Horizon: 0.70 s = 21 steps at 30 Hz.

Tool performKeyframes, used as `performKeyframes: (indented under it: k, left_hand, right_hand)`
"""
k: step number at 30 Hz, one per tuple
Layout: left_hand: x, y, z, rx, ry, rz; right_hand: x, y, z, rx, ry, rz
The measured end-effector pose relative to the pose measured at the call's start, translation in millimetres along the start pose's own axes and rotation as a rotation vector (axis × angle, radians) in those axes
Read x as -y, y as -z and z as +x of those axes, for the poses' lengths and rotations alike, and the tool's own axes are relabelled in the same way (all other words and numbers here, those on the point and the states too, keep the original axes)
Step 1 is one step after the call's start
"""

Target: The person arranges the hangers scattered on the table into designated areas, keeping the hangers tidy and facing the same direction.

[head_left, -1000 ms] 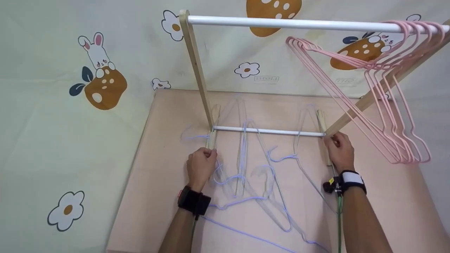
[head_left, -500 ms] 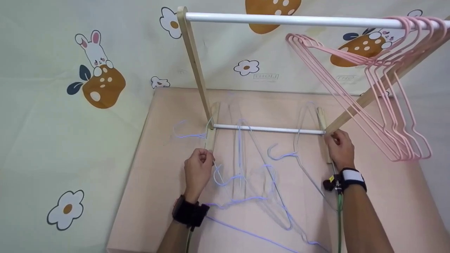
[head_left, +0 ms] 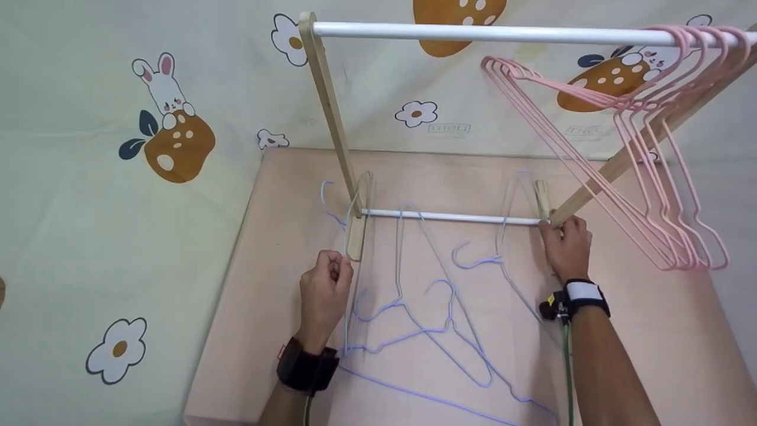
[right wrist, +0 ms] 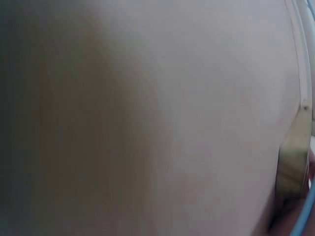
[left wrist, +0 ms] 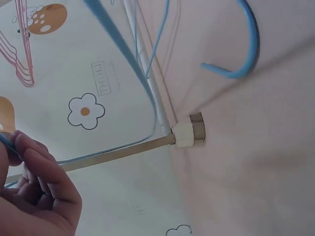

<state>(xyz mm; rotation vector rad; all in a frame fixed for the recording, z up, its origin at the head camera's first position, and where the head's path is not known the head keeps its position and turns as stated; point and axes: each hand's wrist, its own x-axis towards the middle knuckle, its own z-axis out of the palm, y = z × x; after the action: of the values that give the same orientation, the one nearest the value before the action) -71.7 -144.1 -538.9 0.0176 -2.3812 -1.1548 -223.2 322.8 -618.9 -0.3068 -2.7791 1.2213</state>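
Observation:
My left hand (head_left: 325, 290) pinches a thin blue clothes hanger (left wrist: 120, 46) by its wire, beside the left foot of a small clothes rack (head_left: 449, 217). The held hanger's hook (left wrist: 253, 42) points away from the hand, over the tabletop. At the rack's right foot (left wrist: 198, 128) is no hand in the left wrist view; in the head view my right hand (head_left: 569, 248) grips the rack's lower right corner, thumb and fingers around the wood. The right wrist view shows the wooden foot (right wrist: 293, 167) with a blue wire (right wrist: 306, 209) crossing in front.
Several pink hangers (head_left: 591, 171) hang at the right end of the white top rail (head_left: 473, 34). More blue hangers (head_left: 452, 325) lie overlapping on the pink tabletop (head_left: 236, 331). A patterned cloth (head_left: 195, 236) covers the back and left sides.
My left hand has moved left and toward me with the blue hanger, whose hook has swung upward in the head view. The right hand stays at the rack's corner, its grip slightly shifted.

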Motion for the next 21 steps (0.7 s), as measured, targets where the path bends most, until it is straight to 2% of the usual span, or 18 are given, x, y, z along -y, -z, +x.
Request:
performKeyframes:
  k: [5, 10, 15, 21]
  left_hand:
    - [-12.9, 8.5, 0.4, 0.02, -0.112, -0.014]
    - [-32.6, 19.5, 4.3, 0.003, -0.243, -0.054]
    - [-58.7, 30.2, 14.3, -0.025, -0.359, -0.094]
    - [-84.4, 38.4, 28.3, -0.041, -0.454, -0.138]
  right_hand:
    - [3.5, -3.1, 0.3, -0.003, -0.001, -0.026]
    - [6.4, -3.0, 2.5, 0.009, -0.014, -0.024]
    - [6.5, -2.4, 4.3, 0.013, -0.001, 0.007]
    - [3.6, -5.4, 5.4, -0.018, 0.051, 0.067]
